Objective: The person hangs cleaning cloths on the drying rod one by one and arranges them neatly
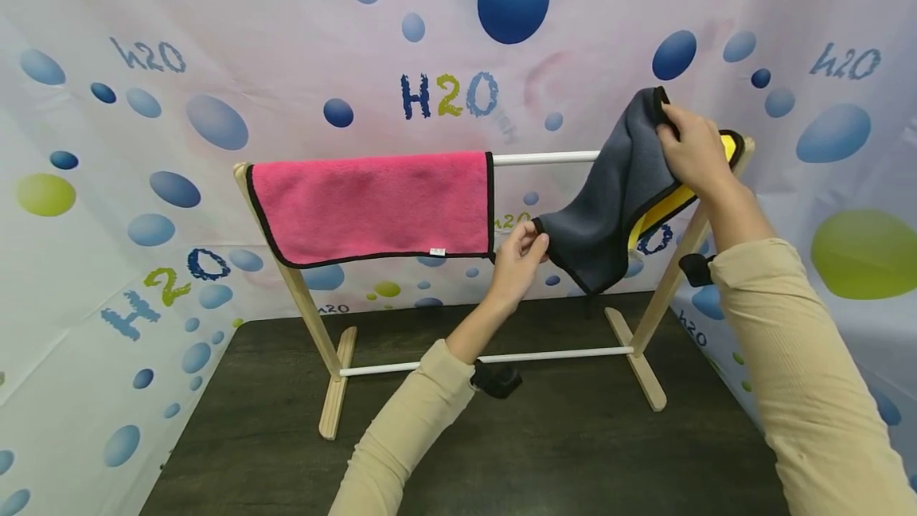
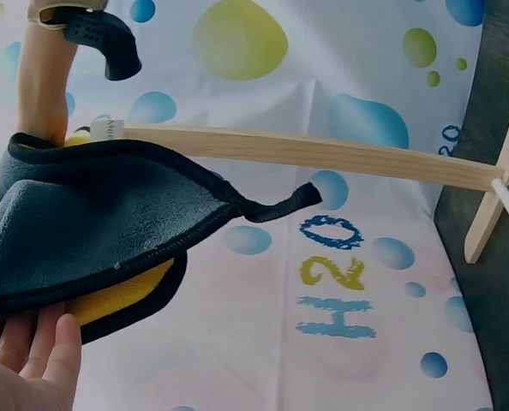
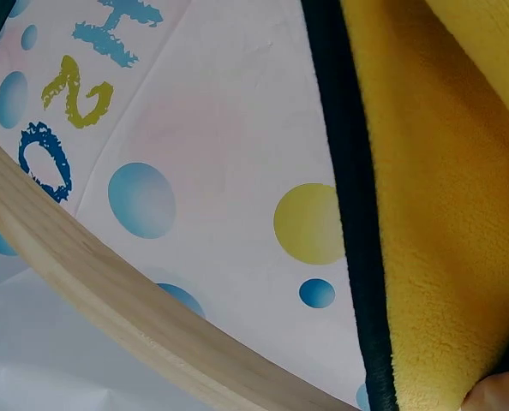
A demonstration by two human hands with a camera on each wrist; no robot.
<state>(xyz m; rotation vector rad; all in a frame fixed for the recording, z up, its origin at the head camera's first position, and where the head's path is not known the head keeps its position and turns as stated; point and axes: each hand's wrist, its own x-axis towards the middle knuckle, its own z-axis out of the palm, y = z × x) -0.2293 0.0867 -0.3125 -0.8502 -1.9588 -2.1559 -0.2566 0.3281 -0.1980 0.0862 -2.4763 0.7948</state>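
A two-sided cloth, grey (image 1: 609, 197) on one face and yellow (image 3: 443, 205) on the other with black edging, is at the right end of the drying rack's white top bar (image 1: 544, 158). My left hand (image 1: 517, 265) pinches its lower left corner between thumb and fingers. Higher up, my right hand (image 1: 691, 151) grips the cloth's upper edge, so the grey face hangs in folds between both hands. Part of the yellow face shows below the right hand, near the rack's right post (image 1: 673, 277). The cloth hides the bar behind it.
A pink towel (image 1: 380, 209) with black edging hangs over the left part of the bar. The wooden rack stands on a dark table (image 1: 544, 436), its feet joined by a lower white rod (image 1: 559, 355). Behind it hangs a bubble-print backdrop (image 1: 286, 38).
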